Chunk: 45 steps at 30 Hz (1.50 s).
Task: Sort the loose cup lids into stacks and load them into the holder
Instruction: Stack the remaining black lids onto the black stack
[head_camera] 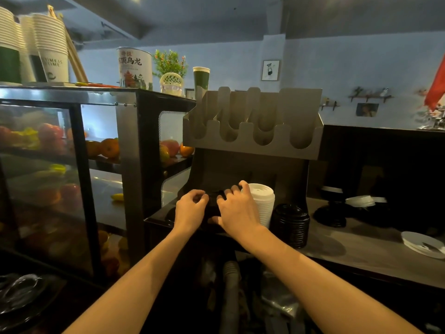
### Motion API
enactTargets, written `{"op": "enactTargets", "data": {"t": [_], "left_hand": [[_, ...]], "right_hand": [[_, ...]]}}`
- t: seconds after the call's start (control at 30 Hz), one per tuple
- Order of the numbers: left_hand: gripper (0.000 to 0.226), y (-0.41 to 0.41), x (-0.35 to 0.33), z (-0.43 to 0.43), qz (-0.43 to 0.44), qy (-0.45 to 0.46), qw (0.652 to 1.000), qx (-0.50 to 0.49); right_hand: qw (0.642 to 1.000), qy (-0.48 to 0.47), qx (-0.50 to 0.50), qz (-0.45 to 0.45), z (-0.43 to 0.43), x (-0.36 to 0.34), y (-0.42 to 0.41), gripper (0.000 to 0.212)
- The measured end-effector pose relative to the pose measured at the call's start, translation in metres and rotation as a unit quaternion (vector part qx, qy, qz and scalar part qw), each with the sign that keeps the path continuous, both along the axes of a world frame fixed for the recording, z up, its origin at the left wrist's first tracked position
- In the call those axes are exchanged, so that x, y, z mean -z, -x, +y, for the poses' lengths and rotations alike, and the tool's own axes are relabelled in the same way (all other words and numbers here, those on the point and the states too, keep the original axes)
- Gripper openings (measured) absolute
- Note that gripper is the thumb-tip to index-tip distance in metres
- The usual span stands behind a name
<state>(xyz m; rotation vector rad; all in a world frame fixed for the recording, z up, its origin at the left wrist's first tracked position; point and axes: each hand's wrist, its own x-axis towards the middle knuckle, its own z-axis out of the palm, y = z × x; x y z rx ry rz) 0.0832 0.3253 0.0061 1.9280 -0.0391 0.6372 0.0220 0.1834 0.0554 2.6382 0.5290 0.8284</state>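
Both hands curl round a dark lid stack (213, 205) held between them, left hand (191, 209) on its left side, right hand (237, 210) over its top and right side. The white lid stack (264, 204) touches the right hand's far side, with the black lid stack (291, 225) just beyond. The holder (252, 126) sits above the hands. Loose white lids (361, 201) lie far right on the grey counter (349, 249). The fruit display case (72, 153) stands left of the left hand. The room is dim.

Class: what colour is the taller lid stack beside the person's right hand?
White lid stack, head view.
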Motion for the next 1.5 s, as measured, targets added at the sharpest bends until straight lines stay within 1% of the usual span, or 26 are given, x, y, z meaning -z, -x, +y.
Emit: {"op": "enactTargets", "data": {"t": [0.27,0.4,0.47,0.67,0.77,0.83,0.9,0.97,1.03,1.1,1.13,1.23,1.33,1.5], "left_hand": [[0.024,-0.004,0.003,-0.003,0.003,-0.002,1.0,-0.001],[0.022,-0.006,0.003,-0.005,0.0,-0.008,1.0,0.0],[0.02,-0.006,0.004,-0.005,-0.004,-0.008,1.0,-0.003],[0.007,-0.002,0.006,-0.009,0.006,0.027,1.0,-0.004],[0.009,0.001,0.0,-0.01,0.022,0.049,0.999,-0.003],[0.013,0.005,-0.008,-0.009,0.039,0.015,0.999,-0.003],[0.022,0.005,-0.016,-0.01,0.058,-0.02,0.998,-0.012],[0.031,0.012,-0.024,-0.012,0.046,-0.037,0.998,-0.024],[0.033,0.026,-0.034,-0.017,-0.002,-0.023,0.999,-0.029],[0.035,0.04,-0.044,-0.024,-0.065,0.012,0.998,-0.015],[0.035,0.046,-0.05,-0.03,-0.085,0.027,0.996,-0.005],[0.033,0.059,-0.067,-0.055,-0.12,0.046,0.991,0.031],[0.026,0.073,-0.081,-0.087,-0.141,0.048,0.986,0.075],[0.014,0.093,-0.084,-0.157,-0.148,0.062,0.974,0.163]], "right_hand": [[0.999,0.032,0.013,0.031,0.004,-0.004,0.001,0.058],[0.998,0.013,0.028,0.049,0.003,-0.002,0.0,0.057],[0.999,0.014,0.027,0.043,0.003,0.001,-0.001,0.057],[0.998,0.025,0.022,0.051,0.003,-0.001,-0.008,0.058],[0.997,0.039,0.017,0.058,0.002,-0.003,-0.007,0.057],[0.995,0.065,0.013,0.073,0.0,-0.011,-0.005,0.051],[0.993,0.065,0.01,0.096,-0.002,-0.018,-0.006,0.05],[0.996,0.015,0.0,0.083,-0.007,-0.023,-0.004,0.052],[0.997,-0.072,-0.038,0.016,-0.017,-0.025,0.0,0.049],[0.981,-0.165,-0.088,-0.056,-0.03,-0.029,0.005,0.04],[0.969,-0.21,-0.107,-0.073,-0.039,-0.032,0.008,0.035],[0.941,-0.307,-0.124,-0.074,-0.068,-0.044,0.017,0.026],[0.924,-0.357,-0.116,-0.074,-0.098,-0.05,0.028,0.024],[0.922,-0.362,-0.077,-0.115,-0.162,-0.05,0.048,0.024]]}}
